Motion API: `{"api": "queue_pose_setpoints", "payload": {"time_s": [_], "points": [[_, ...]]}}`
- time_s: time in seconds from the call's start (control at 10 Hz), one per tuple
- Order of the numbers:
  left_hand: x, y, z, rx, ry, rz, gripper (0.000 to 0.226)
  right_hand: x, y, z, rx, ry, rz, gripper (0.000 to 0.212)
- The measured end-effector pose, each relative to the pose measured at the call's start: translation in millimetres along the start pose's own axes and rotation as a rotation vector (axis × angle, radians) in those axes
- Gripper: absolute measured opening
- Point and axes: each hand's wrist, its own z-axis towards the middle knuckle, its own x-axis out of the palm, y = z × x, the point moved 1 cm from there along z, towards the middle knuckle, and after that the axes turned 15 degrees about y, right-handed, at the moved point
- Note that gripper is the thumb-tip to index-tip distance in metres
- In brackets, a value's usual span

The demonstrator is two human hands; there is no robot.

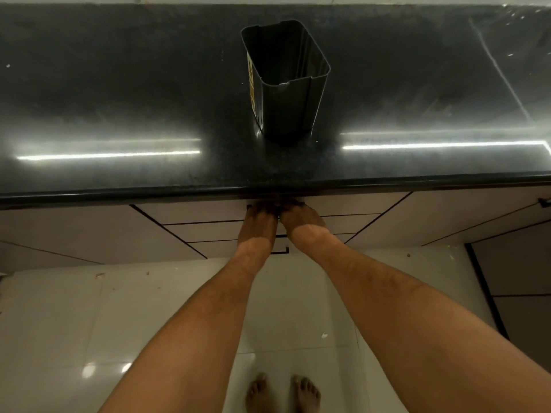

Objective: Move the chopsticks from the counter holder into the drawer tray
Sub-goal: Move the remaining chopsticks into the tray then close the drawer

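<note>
STEP: top drawer (208,214) closing, judged | HOLDER: dark rectangular metal holder (286,81) on black desk (119,99), no chopsticks visible | HANDS: left hand (258,226), right hand (301,223) below holder at drawer front; grip indeterminate | NEXT: confirm drawer shut

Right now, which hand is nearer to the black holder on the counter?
Neither, by any margin I can judge. The left hand and right hand rest side by side on the top drawer front, under the counter edge, directly below the holder.
</note>
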Motion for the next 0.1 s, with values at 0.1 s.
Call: {"api": "queue_pose_setpoints", "payload": {"time_s": [0.1], "points": [[0.0, 2.4, -26.7, -0.014, -0.047, 0.067, 0.053, 10.0, -1.0, -22.2, -0.065, -0.136, -0.063, 0.039]]}}
